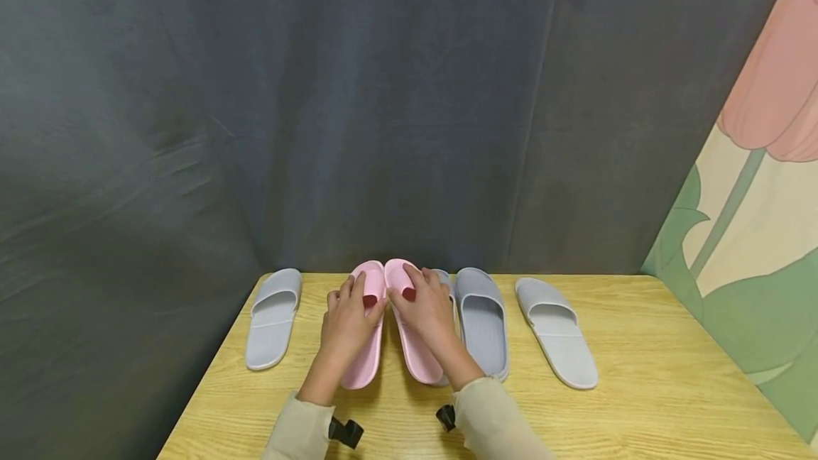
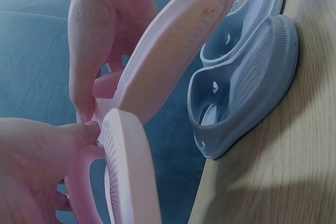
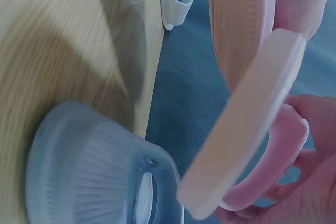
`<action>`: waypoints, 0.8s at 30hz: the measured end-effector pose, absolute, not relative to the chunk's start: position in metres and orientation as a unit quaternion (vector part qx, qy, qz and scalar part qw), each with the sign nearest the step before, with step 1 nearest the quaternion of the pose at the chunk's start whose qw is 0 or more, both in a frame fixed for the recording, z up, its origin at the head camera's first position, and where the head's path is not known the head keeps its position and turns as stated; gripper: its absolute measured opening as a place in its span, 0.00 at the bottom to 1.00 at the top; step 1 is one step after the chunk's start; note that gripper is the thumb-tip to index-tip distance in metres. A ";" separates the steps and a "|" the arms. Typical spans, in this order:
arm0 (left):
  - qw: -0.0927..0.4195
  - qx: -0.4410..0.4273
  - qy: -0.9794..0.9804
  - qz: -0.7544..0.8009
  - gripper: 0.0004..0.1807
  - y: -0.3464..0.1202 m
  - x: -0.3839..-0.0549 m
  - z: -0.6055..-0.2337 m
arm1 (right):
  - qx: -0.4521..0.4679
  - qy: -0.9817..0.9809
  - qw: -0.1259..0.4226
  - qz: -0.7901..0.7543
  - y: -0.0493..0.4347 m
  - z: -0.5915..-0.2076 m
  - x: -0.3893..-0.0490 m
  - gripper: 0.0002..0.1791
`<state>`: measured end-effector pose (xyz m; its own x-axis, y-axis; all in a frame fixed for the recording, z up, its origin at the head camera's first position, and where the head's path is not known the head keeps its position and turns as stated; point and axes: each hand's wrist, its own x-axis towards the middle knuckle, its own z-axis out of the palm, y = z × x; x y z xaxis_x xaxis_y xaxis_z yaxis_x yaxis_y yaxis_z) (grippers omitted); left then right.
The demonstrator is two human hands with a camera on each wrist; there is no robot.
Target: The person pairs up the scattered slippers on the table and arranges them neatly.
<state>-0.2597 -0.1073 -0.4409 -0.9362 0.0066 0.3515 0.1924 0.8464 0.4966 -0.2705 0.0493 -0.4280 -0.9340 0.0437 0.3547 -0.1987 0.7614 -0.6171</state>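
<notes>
Two pink slippers hang over the table, toes away from me, fronts close together. My left hand grips the left pink slipper by its strap. With my right hand I hold the right pink slipper the same way, fingers over the strap. In the left wrist view the soles are tilted and raised off the wood, and my left thumb meets the slippers' near edges. A blue-grey slipper lies beside my right hand; its mate is mostly hidden behind the right pink slipper.
One light grey slipper lies on the table's left side, another light grey slipper on the right. Behind the wooden table hangs a dark curtain. A wall with a painted tulip stands at the right.
</notes>
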 end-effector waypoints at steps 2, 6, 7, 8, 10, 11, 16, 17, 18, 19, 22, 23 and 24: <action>0.171 -0.050 -0.946 -0.272 0.40 -0.108 -0.260 -0.440 | 0.043 -0.922 0.178 0.342 0.047 -0.427 -0.271 0.33; 0.173 -0.045 -0.946 -0.269 0.40 -0.111 -0.260 -0.440 | 0.045 -0.922 0.174 0.344 0.042 -0.425 -0.272 0.33; 0.173 -0.044 -0.947 -0.268 0.40 -0.112 -0.260 -0.440 | 0.045 -0.922 0.172 0.344 0.041 -0.425 -0.272 0.33; 0.172 -0.043 -0.947 -0.267 0.40 -0.113 -0.260 -0.440 | 0.046 -0.922 0.169 0.344 0.039 -0.425 -0.272 0.33; 0.170 -0.041 -0.949 -0.263 0.40 -0.114 -0.260 -0.441 | 0.045 -0.925 0.165 0.340 0.037 -0.425 -0.272 0.33; 0.169 -0.039 -0.949 -0.262 0.40 -0.115 -0.260 -0.441 | 0.046 -0.926 0.161 0.337 0.035 -0.425 -0.273 0.33; 0.176 -0.032 -0.951 -0.253 0.39 -0.120 -0.262 -0.443 | 0.051 -0.930 0.151 0.332 0.027 -0.425 -0.275 0.33; 0.178 -0.031 -0.951 -0.251 0.38 -0.120 -0.263 -0.443 | 0.052 -0.931 0.149 0.331 0.026 -0.425 -0.276 0.33; 0.180 -0.030 -0.951 -0.249 0.38 -0.121 -0.264 -0.443 | 0.051 -0.931 0.146 0.331 0.024 -0.425 -0.276 0.33; 0.181 -0.030 -0.952 -0.246 0.38 -0.122 -0.265 -0.444 | 0.050 -0.931 0.144 0.331 0.023 -0.425 -0.277 0.34; 0.183 -0.031 -0.952 -0.242 0.37 -0.124 -0.268 -0.445 | 0.046 -0.932 0.138 0.332 0.019 -0.426 -0.279 0.34; 0.183 -0.031 -0.953 -0.240 0.37 -0.125 -0.269 -0.445 | 0.045 -0.932 0.137 0.332 0.018 -0.427 -0.280 0.34; 0.183 -0.030 -0.953 -0.240 0.37 -0.126 -0.270 -0.446 | 0.045 -0.932 0.137 0.332 0.016 -0.428 -0.281 0.34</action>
<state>-0.2701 -0.1259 -0.4459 -0.9314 -0.0299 0.3627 0.1455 0.8829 0.4465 -0.2812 0.0162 -0.4277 -0.9584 0.0061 0.2852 -0.1758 0.7748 -0.6073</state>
